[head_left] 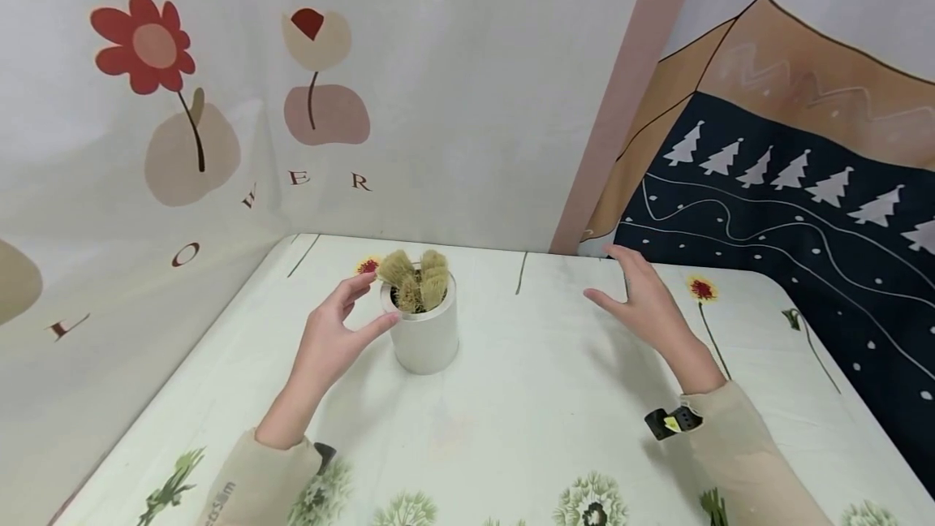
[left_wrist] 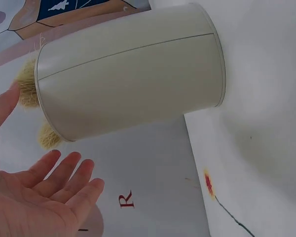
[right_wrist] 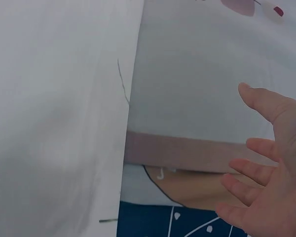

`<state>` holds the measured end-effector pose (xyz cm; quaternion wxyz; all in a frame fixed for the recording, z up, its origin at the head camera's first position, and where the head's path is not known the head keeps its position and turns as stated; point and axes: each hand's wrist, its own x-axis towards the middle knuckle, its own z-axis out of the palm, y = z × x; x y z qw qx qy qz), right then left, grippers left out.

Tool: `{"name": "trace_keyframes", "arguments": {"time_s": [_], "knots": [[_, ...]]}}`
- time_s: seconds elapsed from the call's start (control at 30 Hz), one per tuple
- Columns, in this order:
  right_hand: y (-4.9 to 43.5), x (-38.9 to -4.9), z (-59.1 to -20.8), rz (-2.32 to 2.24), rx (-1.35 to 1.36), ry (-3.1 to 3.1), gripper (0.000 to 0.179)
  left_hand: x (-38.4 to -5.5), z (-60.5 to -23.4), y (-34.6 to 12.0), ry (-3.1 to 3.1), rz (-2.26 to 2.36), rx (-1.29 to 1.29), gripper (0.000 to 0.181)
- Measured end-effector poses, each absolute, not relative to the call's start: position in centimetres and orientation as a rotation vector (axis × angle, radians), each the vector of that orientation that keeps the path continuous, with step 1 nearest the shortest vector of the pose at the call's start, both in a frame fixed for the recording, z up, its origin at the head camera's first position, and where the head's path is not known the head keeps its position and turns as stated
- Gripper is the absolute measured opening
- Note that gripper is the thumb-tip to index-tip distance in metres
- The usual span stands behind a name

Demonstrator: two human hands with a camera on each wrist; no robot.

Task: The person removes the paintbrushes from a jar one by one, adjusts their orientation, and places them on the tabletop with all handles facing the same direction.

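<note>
A white cylindrical pot (head_left: 426, 341) stands upright on the table, with several yellowish bristly tufts (head_left: 398, 268) showing above its rim over a dark filling. My left hand (head_left: 338, 339) is at the pot's left side, thumb near the rim and fingers spread around that side. In the left wrist view the same hand (left_wrist: 44, 192) has its fingers extended beside the pot's top, the thumb overlapping a tuft (left_wrist: 28, 84). Off to the right, my right hand (head_left: 646, 303) hovers over the table with thumb and fingers apart, holding nothing.
A white cloth with printed flowers covers the table (head_left: 511, 396). Behind it hangs a pale curtain (head_left: 467, 104) with printed flowers and letters. A dark-blue printed cloth (head_left: 730, 193) with white trees hangs at the right. Each wrist wears a strapped device, such as the black one (head_left: 674, 423).
</note>
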<state>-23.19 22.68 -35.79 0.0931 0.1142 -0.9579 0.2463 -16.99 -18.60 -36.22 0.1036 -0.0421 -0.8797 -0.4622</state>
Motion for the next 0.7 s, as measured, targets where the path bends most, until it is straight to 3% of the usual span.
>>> {"name": "trace_keyframes", "arguments": {"time_s": [0.7], "knots": [[17.3,-22.1,-35.5,0.846,0.556,-2.724,0.07,-17.0,-37.3,-16.8,-2.551,-1.475,-0.047,0.076]]}}
